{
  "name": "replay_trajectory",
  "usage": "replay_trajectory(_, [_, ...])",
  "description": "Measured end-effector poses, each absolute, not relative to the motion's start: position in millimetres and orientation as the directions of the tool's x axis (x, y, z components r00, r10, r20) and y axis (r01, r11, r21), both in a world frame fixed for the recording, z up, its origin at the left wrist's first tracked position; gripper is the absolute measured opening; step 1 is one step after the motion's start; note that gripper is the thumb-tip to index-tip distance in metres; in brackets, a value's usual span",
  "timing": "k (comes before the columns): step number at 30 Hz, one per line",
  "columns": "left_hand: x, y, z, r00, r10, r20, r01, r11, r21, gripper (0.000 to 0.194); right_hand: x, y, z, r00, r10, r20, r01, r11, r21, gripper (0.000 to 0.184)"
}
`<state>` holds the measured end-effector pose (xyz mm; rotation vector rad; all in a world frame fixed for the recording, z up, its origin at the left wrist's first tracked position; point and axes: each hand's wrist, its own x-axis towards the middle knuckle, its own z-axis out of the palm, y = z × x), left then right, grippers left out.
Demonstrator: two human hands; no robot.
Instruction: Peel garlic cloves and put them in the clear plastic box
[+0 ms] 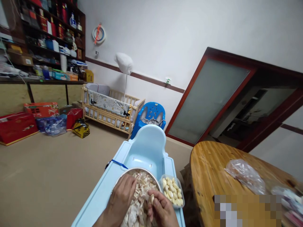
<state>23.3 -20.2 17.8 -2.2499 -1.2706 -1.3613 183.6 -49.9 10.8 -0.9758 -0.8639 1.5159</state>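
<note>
Garlic skins (pixel 139 201), pale and papery, heap up inside a round stainless-steel bowl (pixel 139 170) in the head view, which is tilted. The bowl sits on the tray of a light-blue plastic baby high chair (pixel 146 148), with a thin blue strap (pixel 119 164) across the chair's side. The bare left hand (pixel 120 198) lies on the near side of the heap, its fingers pressed into the skins; whether it grips anything is hidden, so I cannot tell. The bare right hand (pixel 163 209) is closed in a pinch on a peeled cream-white garlic clove (pixel 151 198), held just above the skins. Just beside the bowl, on the right, a clear rectangular plastic tub (pixel 171 191) holds a pile of peeled cloves.

To the right stands a round varnished wooden table (pixel 208 170) with a crumpled clear plastic bag (pixel 245 176) on it; a pixelated patch hides part of its near edge. Beyond the high chair are a bright-blue plastic chair (pixel 149 115) and a pale wooden baby crib (pixel 111 108). Red gift boxes (pixel 16 127) lie on the beige floor at the left, below dark wooden shelves (pixel 47 41) crowded with bottles and boxes. A red-framed door with a frosted glass panel (pixel 208 101) stands at the right.
</note>
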Motion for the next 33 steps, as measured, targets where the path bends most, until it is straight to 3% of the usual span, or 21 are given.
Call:
replay_trajectory(3, [23, -21, 21, 0.200, 0.636, 0.746, 0.693, -0.630, 0.351, 0.033, 186, -49, 14, -0.042, 0.992, -0.118, -0.474, -0.124, -0.872, 0.042])
replay_trajectory(11, [30, -27, 11, 0.282, 0.731, 0.621, 0.659, -0.618, 0.428, 0.022, 187, -47, 27, 0.026, 0.988, -0.153, -0.581, -0.110, -0.806, 0.035])
replay_trajectory(18, [27, -27, 10, 0.372, 0.755, 0.539, 0.621, -0.635, 0.460, 0.035, 187, -47, 32, 0.068, 0.986, -0.151, -0.576, -0.085, -0.813, 0.032])
replay_trajectory(22, [29, -28, 13, 0.342, 0.753, 0.562, 0.577, -0.640, 0.507, 0.038, 187, -46, 31, 0.096, 0.985, -0.141, -0.556, -0.064, -0.829, 0.030])
replay_trajectory(33, [40, -31, 25, 0.312, 0.692, 0.651, 0.419, -0.715, 0.560, 0.019, 177, -47, 19, 0.014, 0.994, -0.107, -0.507, -0.085, -0.858, 0.034])
